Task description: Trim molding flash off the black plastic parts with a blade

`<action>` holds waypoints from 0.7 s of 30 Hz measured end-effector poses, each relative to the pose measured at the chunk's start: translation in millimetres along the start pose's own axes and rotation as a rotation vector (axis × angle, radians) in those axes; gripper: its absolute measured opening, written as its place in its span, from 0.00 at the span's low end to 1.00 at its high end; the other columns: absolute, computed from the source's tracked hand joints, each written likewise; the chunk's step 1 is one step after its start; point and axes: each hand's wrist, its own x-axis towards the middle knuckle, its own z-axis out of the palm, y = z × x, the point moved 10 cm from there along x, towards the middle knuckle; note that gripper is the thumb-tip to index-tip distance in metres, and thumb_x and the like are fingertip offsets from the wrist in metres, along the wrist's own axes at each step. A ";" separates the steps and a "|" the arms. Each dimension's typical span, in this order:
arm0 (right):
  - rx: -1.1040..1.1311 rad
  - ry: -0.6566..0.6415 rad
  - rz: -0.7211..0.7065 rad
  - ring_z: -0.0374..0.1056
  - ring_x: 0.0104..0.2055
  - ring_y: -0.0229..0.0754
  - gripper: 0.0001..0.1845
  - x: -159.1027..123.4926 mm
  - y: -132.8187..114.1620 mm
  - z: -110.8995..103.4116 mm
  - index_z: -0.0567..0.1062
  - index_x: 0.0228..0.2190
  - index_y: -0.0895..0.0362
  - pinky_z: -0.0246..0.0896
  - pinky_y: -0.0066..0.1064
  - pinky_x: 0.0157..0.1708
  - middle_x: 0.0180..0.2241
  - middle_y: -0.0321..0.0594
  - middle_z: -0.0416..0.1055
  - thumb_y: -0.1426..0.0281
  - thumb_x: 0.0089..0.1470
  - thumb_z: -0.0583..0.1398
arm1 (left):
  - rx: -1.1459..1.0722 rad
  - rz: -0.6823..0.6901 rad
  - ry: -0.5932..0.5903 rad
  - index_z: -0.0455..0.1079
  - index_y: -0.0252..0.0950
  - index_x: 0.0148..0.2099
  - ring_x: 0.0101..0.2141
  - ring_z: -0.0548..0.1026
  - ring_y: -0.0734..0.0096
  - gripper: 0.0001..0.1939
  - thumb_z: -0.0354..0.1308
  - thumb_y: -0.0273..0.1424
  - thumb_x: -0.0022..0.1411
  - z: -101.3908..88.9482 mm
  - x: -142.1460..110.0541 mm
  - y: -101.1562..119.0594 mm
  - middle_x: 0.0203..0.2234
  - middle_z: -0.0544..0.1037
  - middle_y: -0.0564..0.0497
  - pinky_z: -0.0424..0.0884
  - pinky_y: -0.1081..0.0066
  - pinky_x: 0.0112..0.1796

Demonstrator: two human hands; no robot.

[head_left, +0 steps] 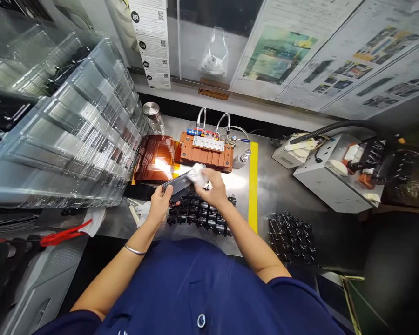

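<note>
My left hand (pixel 160 201) is closed on one end of a long, flat dark strip-like part (pixel 178 184), with the thumb on top. A crumpled white cloth (pixel 197 175) is pinched in my right hand (pixel 214 188) and lies against the far end of that part. Below both hands sit rows of shiny black plastic parts (pixel 202 211) on the metal bench. Just beyond them stands an orange-brown fixture block (pixel 206 156) with a white perforated strip (pixel 208 144) on top.
Stacked clear trays (pixel 73 125) rise at the left. Amber film sheets (pixel 155 160) and a glass jar (pixel 154 118) stand beside the fixture. Yellow tape (pixel 253 186) runs along the bench. More black parts (pixel 291 237) and a white machine (pixel 335 174) are at the right.
</note>
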 end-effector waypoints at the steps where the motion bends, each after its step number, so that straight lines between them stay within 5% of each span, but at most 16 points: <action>1: -0.008 0.027 -0.065 0.65 0.49 0.50 0.26 1.5 -13.7 -1.9 0.72 0.49 0.55 0.60 0.42 0.50 0.49 0.46 0.72 0.63 0.47 0.61 | -0.011 0.012 0.001 0.66 0.35 0.33 0.26 0.73 0.73 0.28 0.66 0.53 0.42 3.1 -1.9 0.1 0.28 0.73 0.54 0.73 0.74 0.21; 6: -0.107 0.236 0.039 0.66 0.43 0.49 0.24 0.6 -27.8 -27.8 0.74 0.47 0.61 0.62 0.40 0.44 0.43 0.49 0.74 0.63 0.49 0.60 | -0.067 0.053 0.004 0.66 0.35 0.32 0.23 0.71 0.76 0.27 0.67 0.53 0.42 11.4 -6.6 4.5 0.24 0.72 0.57 0.71 0.76 0.22; 10: -0.141 0.025 -0.301 0.65 0.41 0.47 0.24 -34.2 -94.5 2.4 0.73 0.49 0.56 0.61 0.38 0.41 0.45 0.47 0.73 0.62 0.50 0.60 | -0.120 0.076 0.048 0.68 0.34 0.32 0.24 0.72 0.76 0.29 0.65 0.55 0.42 7.9 -3.7 10.1 0.23 0.74 0.55 0.70 0.76 0.24; 12: -0.163 -0.028 -0.395 0.65 0.41 0.47 0.25 -48.4 -108.7 10.8 0.73 0.49 0.54 0.61 0.38 0.39 0.46 0.46 0.72 0.61 0.49 0.61 | -0.150 0.080 0.070 0.68 0.35 0.34 0.26 0.74 0.73 0.29 0.63 0.56 0.45 4.0 -3.1 13.0 0.25 0.75 0.54 0.71 0.74 0.27; 18: -0.224 0.170 -0.087 0.63 0.42 0.48 0.21 -20.9 -49.9 -25.1 0.72 0.49 0.58 0.62 0.39 0.41 0.42 0.49 0.71 0.66 0.52 0.58 | -0.169 0.041 0.068 0.69 0.33 0.37 0.27 0.76 0.70 0.29 0.65 0.54 0.44 -3.6 -7.4 15.0 0.28 0.78 0.51 0.75 0.69 0.29; 21: -0.203 0.117 -0.182 0.64 0.42 0.47 0.22 -33.6 -71.2 -15.1 0.73 0.47 0.56 0.63 0.38 0.40 0.43 0.47 0.72 0.63 0.51 0.60 | -0.176 0.048 0.072 0.69 0.34 0.37 0.29 0.77 0.70 0.29 0.65 0.54 0.44 -2.6 -8.6 15.2 0.29 0.78 0.51 0.75 0.70 0.30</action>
